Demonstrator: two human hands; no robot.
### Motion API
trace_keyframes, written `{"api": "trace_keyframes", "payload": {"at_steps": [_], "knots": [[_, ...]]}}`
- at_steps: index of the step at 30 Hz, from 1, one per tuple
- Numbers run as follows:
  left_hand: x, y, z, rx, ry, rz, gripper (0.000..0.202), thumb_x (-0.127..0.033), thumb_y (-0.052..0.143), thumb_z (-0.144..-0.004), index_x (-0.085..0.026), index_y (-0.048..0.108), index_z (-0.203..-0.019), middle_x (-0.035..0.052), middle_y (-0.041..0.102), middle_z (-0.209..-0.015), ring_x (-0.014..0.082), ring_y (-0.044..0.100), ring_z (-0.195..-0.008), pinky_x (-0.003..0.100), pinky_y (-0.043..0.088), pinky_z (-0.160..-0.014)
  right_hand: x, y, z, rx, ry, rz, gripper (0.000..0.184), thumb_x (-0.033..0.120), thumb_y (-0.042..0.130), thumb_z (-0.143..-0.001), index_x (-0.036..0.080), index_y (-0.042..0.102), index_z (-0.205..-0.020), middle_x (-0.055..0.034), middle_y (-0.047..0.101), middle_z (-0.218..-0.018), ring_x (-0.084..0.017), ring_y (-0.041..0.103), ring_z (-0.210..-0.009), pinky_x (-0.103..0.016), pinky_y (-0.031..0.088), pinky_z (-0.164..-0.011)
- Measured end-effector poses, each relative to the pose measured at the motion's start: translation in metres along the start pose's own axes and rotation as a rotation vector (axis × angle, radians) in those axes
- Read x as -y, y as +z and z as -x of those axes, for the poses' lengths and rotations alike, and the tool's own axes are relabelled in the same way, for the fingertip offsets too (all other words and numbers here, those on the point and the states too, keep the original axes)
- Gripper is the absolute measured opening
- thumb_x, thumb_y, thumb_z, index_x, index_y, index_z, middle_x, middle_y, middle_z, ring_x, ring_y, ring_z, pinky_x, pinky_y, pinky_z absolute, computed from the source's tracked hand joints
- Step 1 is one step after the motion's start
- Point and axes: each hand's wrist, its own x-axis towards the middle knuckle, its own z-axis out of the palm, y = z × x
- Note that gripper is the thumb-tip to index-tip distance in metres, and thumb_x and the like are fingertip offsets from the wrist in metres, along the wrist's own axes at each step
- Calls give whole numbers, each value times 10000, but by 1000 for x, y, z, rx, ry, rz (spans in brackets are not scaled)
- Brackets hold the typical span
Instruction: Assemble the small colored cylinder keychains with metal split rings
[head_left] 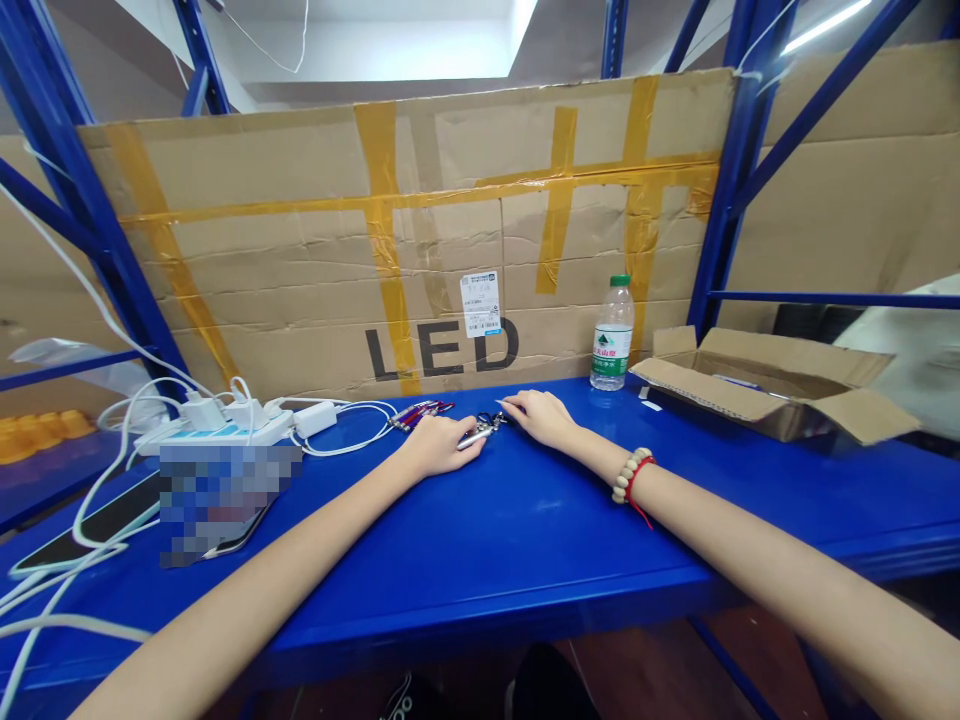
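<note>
My left hand is over the blue shelf top, its fingers closed on a small silver metal cylinder that looks like a key-ring piece. Small dark and shiny parts lie at the cylinder's far end, between my two hands. My right hand rests just right of them, fingers drawn together with the tips near these parts; what they pinch, if anything, is too small to make out. Behind my left hand lies a bunch of slim purple and silver pieces, partly hidden by the hand.
A power strip with white plugs and tangled cables is at the left, near a phone and a blurred-out patch. A water bottle stands at the back right. Beside it sits an open cardboard box. Taped cardboard walls the back.
</note>
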Motion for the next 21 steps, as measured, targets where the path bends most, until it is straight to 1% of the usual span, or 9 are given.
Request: {"api": "trace_keyframes", "payload": {"at_steps": [2,5,8,10,12,14,16,18,21], "knots": [[0,0,0,13,-14,4,297,-421,388,-836,-181,552,-777,24,623,-596,148,585,-538,213,354,-491,-1,0,1,39,62,-4,328,351,361,-889,235,667,-909,-46,658,-871,-168,581,-827,-239,368,-662],[0,0,0,30,-12,7,308,-441,356,-853,-185,527,-850,19,623,-606,155,589,-543,213,350,-486,-3,2,3,75,103,-42,302,333,391,-870,256,682,-894,-45,653,-883,-167,580,-820,-237,369,-633],[-1,-2,0,46,-28,-17,310,-424,302,-880,-180,492,-907,26,634,-643,161,595,-554,213,356,-484,-2,6,2,-4,101,-122,292,342,421,-851,243,695,-880,-62,636,-915,-179,559,-863,-250,383,-668],[-2,-2,0,51,-47,-39,309,-410,283,-890,-174,477,-930,32,639,-660,163,598,-559,213,366,-489,0,8,0,-92,122,-262,313,355,422,-847,212,700,-856,-68,641,-898,-176,556,-853,-260,393,-702],[-2,-3,0,56,-57,-54,307,-398,275,-895,-166,469,-943,39,644,-680,169,606,-577,217,379,-501,3,10,-3,-141,124,-504,354,385,406,-847,185,697,-858,-62,654,-859,-158,565,-788,-257,408,-698],[-2,-3,0,60,-66,-59,310,-383,258,-903,-160,469,-947,47,648,-704,174,615,-603,224,392,-518,10,11,-4,-126,96,-772,405,438,394,-836,167,688,-899,-52,658,-803,-138,562,-699,-241,421,-630],[-2,-4,0,66,-88,-55,325,-368,226,-913,-159,469,-967,52,649,-720,177,622,-621,231,403,-530,18,10,-4,-72,70,-960,455,494,411,-802,149,683,-919,-40,644,-711,-120,532,-598,-221,403,-525],[-3,-6,0,79,-122,-53,352,-364,191,-922,-157,460,-1019,61,652,-743,185,628,-645,239,411,-539,26,8,-2,-53,81,-1036,463,517,487,-741,134,687,-908,-27,620,-634,-97,478,-509,-209,370,-459],[-4,-8,0,124,-142,-57,363,-350,172,-927,-156,461,-1031,66,654,-761,194,633,-677,250,422,-556,34,4,1,-90,141,-1112,459,514,592,-646,124,695,-866,-46,645,-701,-79,446,-477,-205,359,-422]]}}
